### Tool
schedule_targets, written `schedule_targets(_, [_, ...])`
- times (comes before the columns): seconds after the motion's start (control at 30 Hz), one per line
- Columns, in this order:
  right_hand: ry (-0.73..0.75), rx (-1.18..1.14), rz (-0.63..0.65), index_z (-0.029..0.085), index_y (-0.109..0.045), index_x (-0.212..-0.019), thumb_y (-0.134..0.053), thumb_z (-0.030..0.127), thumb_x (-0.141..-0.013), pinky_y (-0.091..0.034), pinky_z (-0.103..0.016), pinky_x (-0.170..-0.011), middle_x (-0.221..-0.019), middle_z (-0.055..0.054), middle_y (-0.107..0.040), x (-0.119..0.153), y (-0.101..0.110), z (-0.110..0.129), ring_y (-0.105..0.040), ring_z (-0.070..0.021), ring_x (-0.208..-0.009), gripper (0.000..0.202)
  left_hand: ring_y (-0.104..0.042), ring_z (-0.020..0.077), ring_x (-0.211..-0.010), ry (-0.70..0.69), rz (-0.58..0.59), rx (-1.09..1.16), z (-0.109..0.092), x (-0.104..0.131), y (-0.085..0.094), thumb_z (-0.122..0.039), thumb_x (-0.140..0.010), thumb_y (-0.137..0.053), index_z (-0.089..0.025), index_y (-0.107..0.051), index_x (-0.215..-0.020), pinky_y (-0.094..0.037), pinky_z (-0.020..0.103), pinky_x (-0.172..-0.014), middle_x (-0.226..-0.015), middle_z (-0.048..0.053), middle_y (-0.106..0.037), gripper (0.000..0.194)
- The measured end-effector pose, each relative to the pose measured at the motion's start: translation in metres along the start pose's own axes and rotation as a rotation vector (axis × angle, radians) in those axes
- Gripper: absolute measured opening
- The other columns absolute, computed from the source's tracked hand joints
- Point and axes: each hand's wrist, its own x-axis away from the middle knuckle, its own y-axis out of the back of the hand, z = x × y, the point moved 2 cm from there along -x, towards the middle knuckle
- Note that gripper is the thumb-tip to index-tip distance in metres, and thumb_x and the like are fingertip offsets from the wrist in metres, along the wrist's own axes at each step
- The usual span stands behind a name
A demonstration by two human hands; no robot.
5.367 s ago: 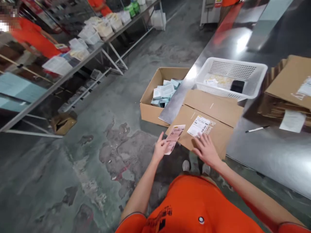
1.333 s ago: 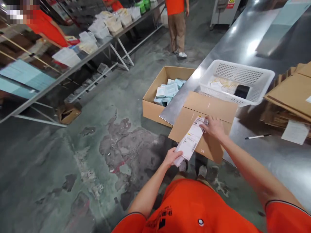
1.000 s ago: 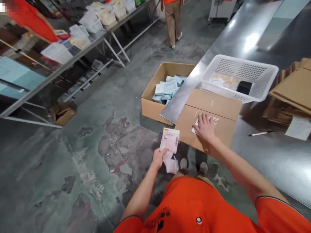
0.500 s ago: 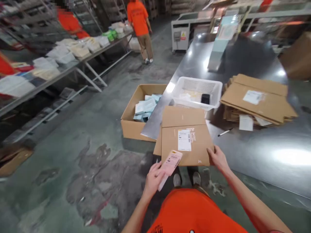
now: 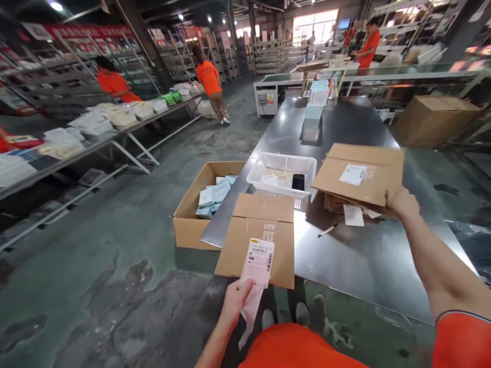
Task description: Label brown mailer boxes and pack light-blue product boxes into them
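My left hand (image 5: 235, 302) pinches a strip of white shipping labels (image 5: 260, 261), whose upper end lies over a flattened cardboard box (image 5: 282, 255). The strip's tail hangs below my fingers. This box sits at the table's near left corner, its front edge jutting past the table, with white print partly covered by the strip. To the right, my right hand (image 5: 402, 202) is closed on the near right corner of another flattened box (image 5: 378, 171), which bears a white label and lies at the top of a stack. The fingers under that corner are hidden.
A white plastic basket (image 5: 282, 162) holding a black item stands on the metal table (image 5: 368, 266). A pen (image 5: 329, 230) lies near the stack. On the floor at left, an open carton (image 5: 192, 230) contains light-blue boxes (image 5: 215, 197). Co-workers in orange stand farther off.
My right hand has moved from the front box to the stack at right. The label seen on the front box no longer shows there. My left hand holds the label strip more upright. The view has tilted up.
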Motion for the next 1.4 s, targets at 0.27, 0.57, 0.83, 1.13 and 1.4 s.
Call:
schedule_targets(0.27, [0.697,-0.477,1.007,0.023,-0.054,-0.135,-0.06,0.057,-0.082,-0.055,-0.042,-0.084,-0.131,-0.015,-0.062,0.222,-0.109,0.122,-0.061,-0.0284,-0.111,0.063,-0.04,0.0107,-0.052,-0.006,0.002,-0.092,-0.013,0.013,-0.004,-0.07,-0.056,-0.077,-0.013,-0.064,-0.053,-0.028,0.025,-0.052,-0.048,-0.001,-0.048,0.059])
schedule_targets(0.57, [0.673,-0.442,1.281,0.022,-0.05,-0.067,-0.045,0.06,-0.092,-0.036,-0.026,-0.055,-0.06,0.001,-0.053,0.373,-0.147,0.133,-0.048,-0.0141,-0.059,0.046,-0.064,0.0188,-0.085,-0.139,0.156,0.072,-0.023,-0.01,0.024,-0.046,-0.066,-0.083,-0.012,-0.074,-0.1,-0.049,0.027,-0.076,-0.096,0.009,-0.073,0.049])
schedule_targets(0.83, [0.813,-0.187,0.91,0.022,-0.063,-0.083,-0.044,0.041,-0.096,-0.047,-0.035,-0.074,-0.083,-0.008,-0.068,0.343,-0.199,0.14,-0.061,-0.023,-0.08,0.03,-0.042,0.0094,-0.053,0.075,-0.014,0.061,0.037,-0.058,0.01,-0.074,-0.065,-0.069,-0.014,-0.058,-0.06,-0.03,0.024,-0.051,-0.053,-0.002,-0.05,0.061])
schedule_targets(1.13, [0.861,0.098,0.642,0.012,-0.058,-0.132,-0.053,0.035,-0.092,-0.035,-0.061,-0.105,-0.136,-0.021,-0.058,0.288,-0.249,0.159,-0.049,-0.0418,-0.124,0.046,-0.043,0.0128,-0.055,0.137,-0.01,-0.083,0.115,0.014,0.09,-0.076,-0.06,-0.07,-0.014,-0.059,-0.052,-0.035,0.027,-0.054,-0.052,-0.001,-0.047,0.063])
schedule_targets(1.4, [1.066,0.115,0.653,0.004,-0.041,-0.149,-0.045,0.043,-0.097,-0.011,-0.063,-0.121,-0.158,-0.024,-0.036,0.391,-0.241,0.154,-0.023,-0.0405,-0.15,0.065,-0.037,0.0312,-0.146,-0.417,-0.172,-0.414,0.051,-0.045,0.119,-0.034,-0.086,-0.059,-0.017,-0.077,-0.083,-0.03,0.045,-0.12,-0.152,0.015,-0.049,0.025])
